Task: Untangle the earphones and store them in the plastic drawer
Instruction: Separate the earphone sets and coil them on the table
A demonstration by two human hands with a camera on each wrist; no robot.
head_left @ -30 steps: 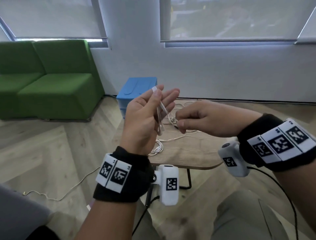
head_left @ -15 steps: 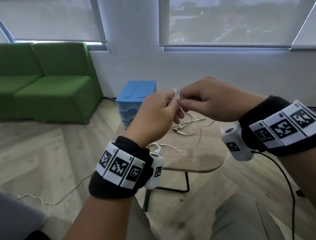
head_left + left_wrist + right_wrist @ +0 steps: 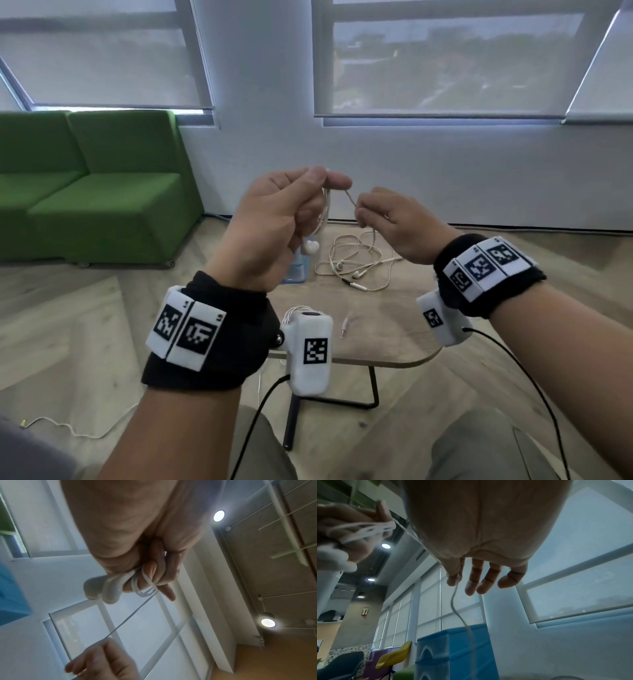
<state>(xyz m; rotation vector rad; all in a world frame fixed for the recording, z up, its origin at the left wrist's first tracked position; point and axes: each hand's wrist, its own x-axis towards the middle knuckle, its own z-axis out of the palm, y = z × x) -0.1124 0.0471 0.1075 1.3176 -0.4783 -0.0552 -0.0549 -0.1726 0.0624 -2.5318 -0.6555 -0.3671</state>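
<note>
My left hand (image 3: 329, 181) is raised above the table and grips a white earphone cable (image 3: 325, 212) looped round its fingers (image 3: 150, 573). Two earbuds (image 3: 102, 589) stick out below the fist. A short stretch of cable runs tight to my right hand (image 3: 359, 209), which pinches it between thumb and forefinger (image 3: 453, 580); the other right fingers are loosely extended. The rest of that cable (image 3: 462, 619) hangs down from the pinch. A second tangled white earphone set (image 3: 356, 263) lies on the wooden table (image 3: 394, 335). The blue plastic drawer (image 3: 453, 653) stands behind, mostly hidden by my left hand in the head view.
A jack plug (image 3: 344, 325) lies near the table's front edge, and a small bundle of white wire (image 3: 294, 311) peeks out behind my left wrist camera. A green sofa (image 3: 102, 192) stands at the left. A loose cable (image 3: 68, 428) trails on the floor.
A second ago the left hand lay open with cable across it. Both hands then pinched together; now they have drawn apart, with cable looped on the left fingers.
</note>
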